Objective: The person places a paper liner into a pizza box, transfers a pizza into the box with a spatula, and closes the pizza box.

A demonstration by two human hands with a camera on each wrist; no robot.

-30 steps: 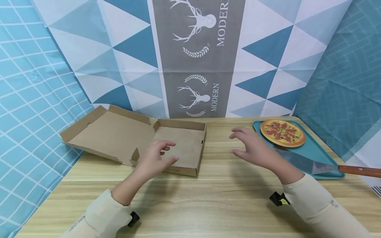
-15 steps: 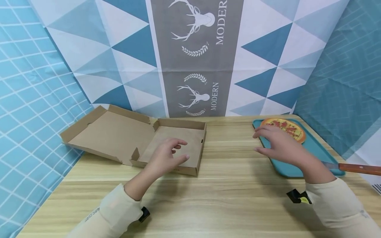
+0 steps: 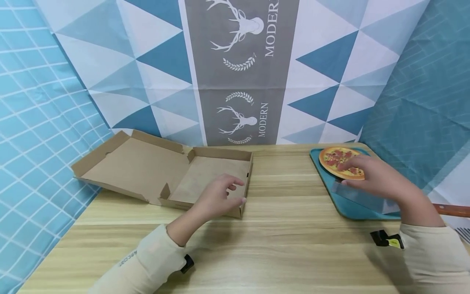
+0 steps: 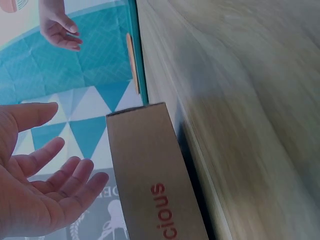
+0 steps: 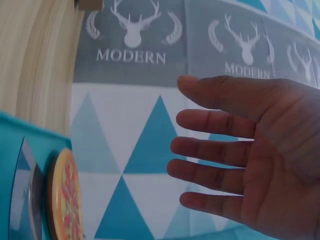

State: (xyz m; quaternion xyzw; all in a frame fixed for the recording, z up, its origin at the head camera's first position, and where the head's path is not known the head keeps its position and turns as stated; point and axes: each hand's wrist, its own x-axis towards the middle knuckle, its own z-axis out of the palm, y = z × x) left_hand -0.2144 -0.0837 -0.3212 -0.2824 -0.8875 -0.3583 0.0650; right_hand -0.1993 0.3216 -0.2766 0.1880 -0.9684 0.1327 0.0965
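My right hand (image 3: pixel 378 179) hovers above the teal tray (image 3: pixel 346 209), its fingers loosely bent and holding nothing. It covers part of a small pizza (image 3: pixel 335 159) at the tray's back. A spatula lies across the tray, with a broad metal blade (image 3: pixel 367 200) and a wooden handle (image 3: pixel 453 210) jutting past the right edge; my wrist hides its middle. In the right wrist view the pizza (image 5: pixel 67 200) stands beyond the blade, well apart from my palm (image 5: pixel 280 160). My left hand (image 3: pixel 220 196), also holding nothing, is over the front right corner of a cardboard pizza box (image 3: pixel 211 173).
The box's lid (image 3: pixel 136 163) lies folded back to the left. Red lettering marks the box's front wall (image 4: pixel 150 165) in the left wrist view. A patterned cloth wall (image 3: pixel 238 81) closes off the back of the wooden table (image 3: pixel 264 245).
My right hand has moved right, from beside the tray to over it, baring more of the pizza than half a second ago. The left hand has shifted right along the box's front.
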